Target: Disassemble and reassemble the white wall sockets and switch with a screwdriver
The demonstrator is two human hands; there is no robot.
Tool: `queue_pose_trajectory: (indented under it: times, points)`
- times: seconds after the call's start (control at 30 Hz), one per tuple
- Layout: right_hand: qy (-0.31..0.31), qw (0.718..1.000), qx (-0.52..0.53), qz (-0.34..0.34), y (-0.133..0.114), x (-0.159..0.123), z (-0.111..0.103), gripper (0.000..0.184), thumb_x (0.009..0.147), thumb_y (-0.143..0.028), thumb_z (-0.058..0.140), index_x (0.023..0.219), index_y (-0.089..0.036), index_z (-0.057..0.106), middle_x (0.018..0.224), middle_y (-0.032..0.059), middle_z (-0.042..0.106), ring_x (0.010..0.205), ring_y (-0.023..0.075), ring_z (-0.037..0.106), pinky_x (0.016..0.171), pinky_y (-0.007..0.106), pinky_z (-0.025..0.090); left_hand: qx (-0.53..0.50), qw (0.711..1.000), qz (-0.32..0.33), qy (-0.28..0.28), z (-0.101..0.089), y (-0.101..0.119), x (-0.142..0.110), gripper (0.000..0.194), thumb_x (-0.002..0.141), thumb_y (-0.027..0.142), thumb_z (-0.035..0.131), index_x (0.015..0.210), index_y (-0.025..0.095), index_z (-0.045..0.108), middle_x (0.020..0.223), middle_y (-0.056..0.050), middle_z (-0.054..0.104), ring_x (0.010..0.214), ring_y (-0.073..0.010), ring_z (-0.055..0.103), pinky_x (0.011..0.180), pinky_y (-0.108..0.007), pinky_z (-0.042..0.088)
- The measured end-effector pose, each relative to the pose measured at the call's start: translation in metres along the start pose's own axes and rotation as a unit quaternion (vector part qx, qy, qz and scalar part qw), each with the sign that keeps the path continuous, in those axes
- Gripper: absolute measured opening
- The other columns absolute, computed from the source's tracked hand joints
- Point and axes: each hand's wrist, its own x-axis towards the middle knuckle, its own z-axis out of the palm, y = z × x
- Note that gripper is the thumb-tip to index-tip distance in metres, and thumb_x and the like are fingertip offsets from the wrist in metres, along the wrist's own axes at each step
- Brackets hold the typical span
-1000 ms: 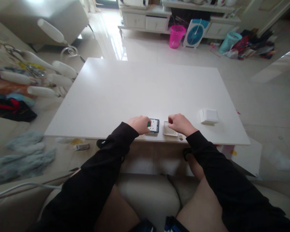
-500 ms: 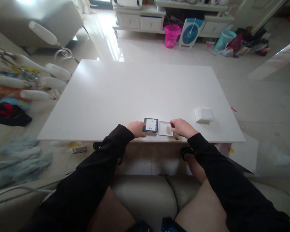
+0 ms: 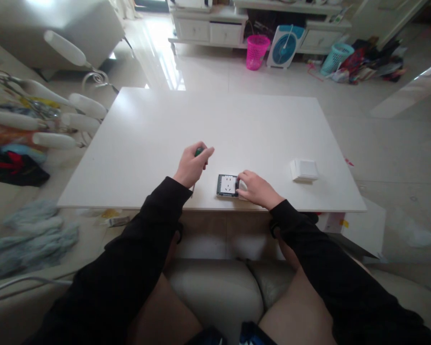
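Note:
My left hand [image 3: 193, 165] is raised just above the table, wrapped round a screwdriver. The green end of the screwdriver [image 3: 198, 151] shows above my fist, and its thin shaft points down towards the table's near edge. A wall socket [image 3: 228, 185] with a white face and dark surround lies flat near that edge. The fingers of my right hand [image 3: 256, 188] are curled at the socket's right side and seem to grip it. That hand mostly hides the shallow white cover frame beside the socket.
A small stack of white square plates [image 3: 304, 170] sits to the right on the white table [image 3: 215, 124]. Beyond the table, a pink basket [image 3: 257, 51] and a blue fan [image 3: 285, 46] stand on the floor. White lamp arms [image 3: 88, 105] reach in near the left edge.
My left hand has left the socket, moving up and left with the screwdriver. My right hand has moved left from the cover frame to the socket's right side.

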Motion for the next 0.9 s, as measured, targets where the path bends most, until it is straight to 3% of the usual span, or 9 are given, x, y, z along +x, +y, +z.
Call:
queue_pose_trajectory:
  times: [0.13, 0.3, 0.53, 0.9]
  points:
    - [-0.005, 0.999, 0.027, -0.023, -0.009, 0.006, 0.014, 0.048, 0.084, -0.029, 0.079, 0.127, -0.019, 0.059, 0.14, 0.0158, 0.058, 0.128, 0.0305, 0.057, 0.106, 0.042, 0.05, -0.196, 0.977, -0.008, 0.083, 0.003, 0.011, 0.002, 0.039, 0.089, 0.055, 0.056, 0.07, 0.023, 0.043, 0.064, 0.002, 0.051, 0.057, -0.0122, 0.053, 0.057, -0.026, 0.05]
    - [-0.018, 1.0, 0.02, 0.006, -0.013, 0.011, 0.023, 0.074, 0.077, -0.032, 0.088, 0.14, -0.02, 0.053, 0.159, 0.0225, 0.044, 0.146, 0.0374, 0.044, 0.113, 0.052, 0.046, -0.241, 0.966, -0.003, 0.097, 0.008, 0.018, -0.006, 0.039, 0.09, 0.057, 0.052, 0.072, 0.024, 0.044, 0.067, 0.001, 0.051, 0.064, -0.0134, 0.059, 0.064, -0.027, 0.055]
    - [-0.008, 1.0, 0.013, -0.027, -0.008, 0.017, 0.033, 0.068, 0.081, -0.03, 0.083, 0.14, -0.015, 0.052, 0.142, 0.021, 0.057, 0.138, 0.035, 0.052, 0.113, 0.048, 0.046, -0.258, 0.966, 0.026, 0.013, 0.015, 0.011, -0.016, 0.027, 0.087, 0.044, 0.049, 0.072, 0.022, 0.052, 0.069, 0.0, 0.051, 0.063, -0.0135, 0.058, 0.064, -0.03, 0.055]
    - [-0.008, 0.999, 0.021, -0.032, -0.008, 0.016, 0.032, 0.064, 0.081, -0.03, 0.082, 0.137, -0.017, 0.053, 0.136, 0.0178, 0.059, 0.133, 0.0335, 0.054, 0.11, 0.047, 0.047, -0.181, 0.983, -0.002, 0.01, 0.024, 0.006, -0.014, 0.028, 0.087, 0.046, 0.043, 0.073, 0.023, 0.049, 0.074, -0.002, 0.053, 0.067, -0.015, 0.057, 0.066, -0.031, 0.055]
